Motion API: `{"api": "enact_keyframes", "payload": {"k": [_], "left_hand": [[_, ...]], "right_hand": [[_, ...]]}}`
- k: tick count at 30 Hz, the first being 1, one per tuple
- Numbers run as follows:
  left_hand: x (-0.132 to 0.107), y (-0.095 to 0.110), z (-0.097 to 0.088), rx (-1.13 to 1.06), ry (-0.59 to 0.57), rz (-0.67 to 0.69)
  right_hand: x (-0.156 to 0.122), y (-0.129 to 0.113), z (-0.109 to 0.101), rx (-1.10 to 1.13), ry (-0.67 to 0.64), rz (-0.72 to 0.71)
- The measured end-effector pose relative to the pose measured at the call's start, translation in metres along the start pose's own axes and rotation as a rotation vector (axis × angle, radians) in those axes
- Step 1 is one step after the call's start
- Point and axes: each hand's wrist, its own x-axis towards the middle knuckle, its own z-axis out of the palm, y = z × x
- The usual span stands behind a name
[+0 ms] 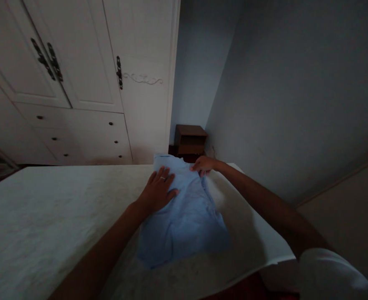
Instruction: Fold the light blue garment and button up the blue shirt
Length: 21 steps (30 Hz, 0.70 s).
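Pale surface (77,208), blue cloth (191,216) under left hand (158,192), edge in right hand (205,163).

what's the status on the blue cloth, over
Left grip spread flat on blue cloth. Right grip touching its right edge. Nothing seen in the way.

Centre: a garment (190,221) of thin, matt cloth, softly creased. Beneath it, a broad platform (77,204), dull and mottled; its material is unclear. Upper left: smooth, satin-finish cupboard (146,121), with ornate, metal-looking handles (119,73). Behind the garment, a smooth wooden-looking nightstand (192,131). Upper right: matt, plain wall (296,83). Lower right: matt cloth sleeve (330,271). Near centre, a shiny metal ring (163,178).
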Motion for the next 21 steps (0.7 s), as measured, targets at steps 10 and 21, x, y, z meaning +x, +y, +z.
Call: {"api": "enact_keyframes", "payload": {"k": [10,21], "left_hand": [[-0.007,-0.005,0.005,-0.091,-0.024,0.034],[-0.016,-0.001,0.001,-0.092,-0.148,-0.088]], "right_hand": [[-0.006,0.008,0.003,0.472,0.230,-0.073],[-0.006,0.028,0.035,0.504,0.316,0.100]]}}
